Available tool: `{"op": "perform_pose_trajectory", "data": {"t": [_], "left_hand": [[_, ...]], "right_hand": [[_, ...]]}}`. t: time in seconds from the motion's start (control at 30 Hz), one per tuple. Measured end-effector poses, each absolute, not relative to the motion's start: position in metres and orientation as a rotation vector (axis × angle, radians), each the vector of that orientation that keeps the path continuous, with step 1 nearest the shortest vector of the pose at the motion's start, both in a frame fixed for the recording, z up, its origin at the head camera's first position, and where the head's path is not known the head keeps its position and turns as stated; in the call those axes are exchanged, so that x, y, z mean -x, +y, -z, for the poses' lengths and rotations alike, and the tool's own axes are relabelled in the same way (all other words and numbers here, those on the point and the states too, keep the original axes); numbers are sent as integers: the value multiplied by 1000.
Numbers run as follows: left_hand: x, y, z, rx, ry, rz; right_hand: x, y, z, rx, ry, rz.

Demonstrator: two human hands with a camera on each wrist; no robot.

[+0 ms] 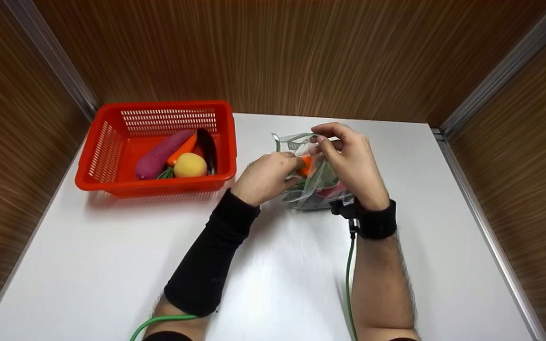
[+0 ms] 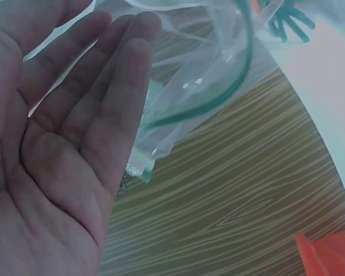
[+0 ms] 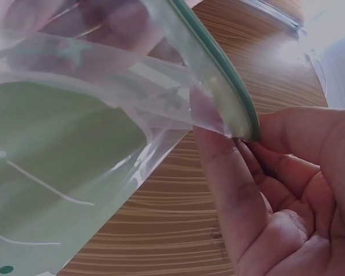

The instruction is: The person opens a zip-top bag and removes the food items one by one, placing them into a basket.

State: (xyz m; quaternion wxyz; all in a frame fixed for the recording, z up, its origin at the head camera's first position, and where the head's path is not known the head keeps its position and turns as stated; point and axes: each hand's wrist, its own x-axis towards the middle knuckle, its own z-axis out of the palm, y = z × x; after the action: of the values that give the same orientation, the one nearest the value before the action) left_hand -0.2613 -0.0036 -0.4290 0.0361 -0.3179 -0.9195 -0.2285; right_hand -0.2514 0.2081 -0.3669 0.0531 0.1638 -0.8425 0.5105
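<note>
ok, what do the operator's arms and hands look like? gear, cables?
Left hand is ungloved; below it, a black sleeve covers wrist and part of the forearm, with a green cable crossing at its lower end. Right hand is ungloved too; wide black wristband, small black device on its inner side, second green cable running down. No readable markings.

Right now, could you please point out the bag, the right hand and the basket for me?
Bag [image 3: 63, 161]: right wrist view, on its green panel.
Right hand [image 1: 354, 158]: head view, on the back of the hand.
Basket [image 1: 131, 188]: head view, on its front wall.
</note>
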Motion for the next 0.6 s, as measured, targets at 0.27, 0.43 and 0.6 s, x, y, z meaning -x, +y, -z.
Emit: {"op": "perform_pose_trajectory", "data": {"t": [0.27,0.43,0.6], "left_hand": [[266,2,446,971,-2841,692],[267,4,455,970,-2805,669],[269,11,463,896,-2841,530]], "right_hand": [[249,208,365,-532,-2568,-1578],[246,206,364,-564,-2563,-1586],[244,203,363,-600,-2557,-1551]]}}
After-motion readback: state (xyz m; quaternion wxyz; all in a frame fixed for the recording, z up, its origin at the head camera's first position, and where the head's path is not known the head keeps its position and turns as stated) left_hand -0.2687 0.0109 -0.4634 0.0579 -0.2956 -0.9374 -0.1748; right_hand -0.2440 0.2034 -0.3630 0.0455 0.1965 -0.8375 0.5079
